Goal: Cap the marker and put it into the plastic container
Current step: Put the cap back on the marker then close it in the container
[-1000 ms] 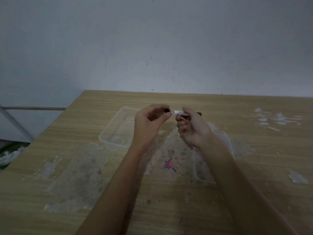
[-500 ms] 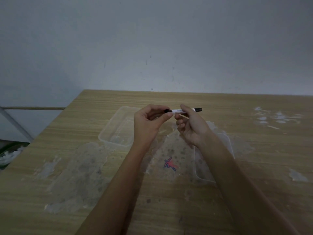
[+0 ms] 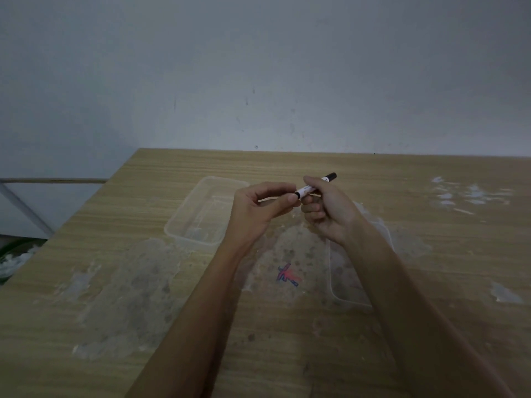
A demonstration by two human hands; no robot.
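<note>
A white marker (image 3: 305, 191) with a black far end is held above the table, tilted up to the right. My right hand (image 3: 330, 211) grips its barrel. My left hand (image 3: 258, 205) pinches the marker's near, left end between thumb and fingers; the cap there is mostly hidden by the fingertips. A clear plastic container (image 3: 201, 214) sits on the table just left of my left hand. Whether the cap is fully seated cannot be told.
A clear plastic lid (image 3: 344, 282) lies flat on the wooden table (image 3: 373, 179) under my right forearm. Red and blue scribbles (image 3: 287, 275) mark the worn patch between my arms. The wall stands behind the table; the table's left edge drops off at the left.
The gap between my hands has closed: my left fingers have come onto the marker's near end. The marker has tilted, its far end higher and further right.
</note>
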